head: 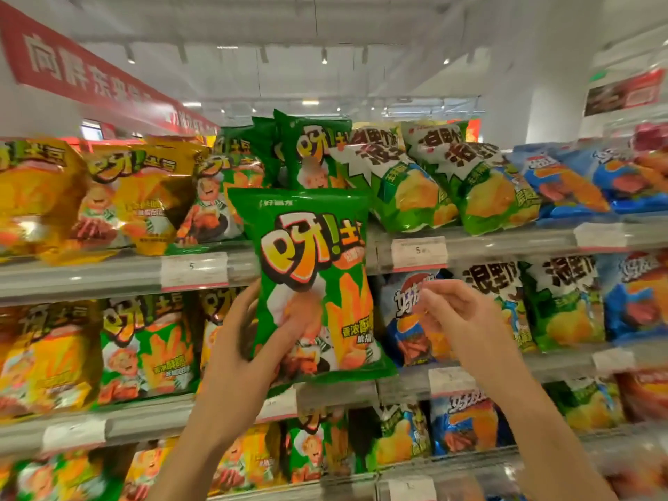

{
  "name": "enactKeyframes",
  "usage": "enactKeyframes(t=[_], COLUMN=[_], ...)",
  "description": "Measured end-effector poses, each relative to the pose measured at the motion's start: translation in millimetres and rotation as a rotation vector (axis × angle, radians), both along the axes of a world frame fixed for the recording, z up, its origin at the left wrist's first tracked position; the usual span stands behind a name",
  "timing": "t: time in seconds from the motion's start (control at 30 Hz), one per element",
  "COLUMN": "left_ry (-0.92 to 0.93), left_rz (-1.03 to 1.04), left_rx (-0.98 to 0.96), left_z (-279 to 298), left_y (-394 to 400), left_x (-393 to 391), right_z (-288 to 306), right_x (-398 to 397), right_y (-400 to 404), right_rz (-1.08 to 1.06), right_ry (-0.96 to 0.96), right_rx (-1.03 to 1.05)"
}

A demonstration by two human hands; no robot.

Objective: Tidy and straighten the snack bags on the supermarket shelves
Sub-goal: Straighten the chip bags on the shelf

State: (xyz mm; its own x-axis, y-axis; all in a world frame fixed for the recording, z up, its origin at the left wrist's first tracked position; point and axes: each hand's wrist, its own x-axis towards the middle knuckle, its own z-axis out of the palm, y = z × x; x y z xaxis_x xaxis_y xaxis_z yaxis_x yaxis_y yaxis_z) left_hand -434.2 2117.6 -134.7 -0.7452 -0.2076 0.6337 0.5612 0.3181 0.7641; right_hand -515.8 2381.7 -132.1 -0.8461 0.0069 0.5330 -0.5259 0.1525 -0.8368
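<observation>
My left hand (249,341) grips a green snack bag (311,269) by its lower left side and holds it upright in front of the shelves. My right hand (455,320) hovers to the right of the bag with fingers loosely curled and nothing in them; it does not touch the bag. Behind the held bag, more green bags (307,153) stand on the top shelf (108,273). To their right, green-and-white chip bags (415,179) lean over to the right.
Yellow bags (137,197) fill the top shelf's left part and blue bags (578,182) its right. The middle shelf (144,417) and lower rows hold mixed yellow, green and blue bags. Price tags (419,253) line the shelf rails. A red banner (83,66) hangs upper left.
</observation>
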Motion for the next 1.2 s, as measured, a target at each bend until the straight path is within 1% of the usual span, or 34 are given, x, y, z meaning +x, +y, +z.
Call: enactKeyframes(t=[0.13, 0.27, 0.37, 0.43, 0.57, 0.67, 0.77, 0.87, 1.03, 1.1, 1.2], left_ry=[0.066, 0.113, 0.091, 0.073, -0.005, 0.002, 0.029, 0.014, -0.111, -0.174, -0.253], left_rz=[0.041, 0.12, 0.188, 0.218, 0.276, 0.303, 0.416, 0.486, 0.396, 0.424, 0.451], left_rx=[-0.044, -0.053, -0.098, -0.134, -0.191, -0.276, -0.406, -0.498, -0.492, -0.576, -0.716], left_z=[38.6, 77.4, 105.8, 121.4, 140.2, 144.5, 145.6, 147.1, 144.1, 140.2, 144.1], left_y=[-9.9, -15.3, -17.6, -19.1, -23.1, -18.4, -7.6, 3.4, 18.8, 21.7, 19.9], left_x=[-17.9, -46.4, -69.2, -84.4, -110.8, -121.4, -129.5, -141.1, -161.4, -168.6, -170.5], right_z=[60.1, 112.5, 136.1, 143.5, 141.9, 132.5, 129.4, 128.3, 127.6, 126.0, 122.1], right_x=[-10.5, -44.3, -79.3, -100.7, -130.2, -143.7, -146.4, -147.9, -149.0, -148.1, -146.8], right_y=[-6.1, -6.9, -5.3, -5.0, -7.3, -10.7, -14.6, -19.3, -23.2, -25.6, -28.3], right_rz=[-0.147, -0.308, -0.377, -0.334, -0.207, -0.271, -0.374, -0.411, -0.458, -0.484, -0.503], right_ry=[0.231, 0.348, 0.329, 0.247, 0.042, 0.046, 0.066, 0.088, 0.1, 0.1, 0.097], right_rx=[0.14, 0.328, 0.563, 0.643, 0.604, 0.482, 0.314, 0.23, 0.23, 0.281, 0.435])
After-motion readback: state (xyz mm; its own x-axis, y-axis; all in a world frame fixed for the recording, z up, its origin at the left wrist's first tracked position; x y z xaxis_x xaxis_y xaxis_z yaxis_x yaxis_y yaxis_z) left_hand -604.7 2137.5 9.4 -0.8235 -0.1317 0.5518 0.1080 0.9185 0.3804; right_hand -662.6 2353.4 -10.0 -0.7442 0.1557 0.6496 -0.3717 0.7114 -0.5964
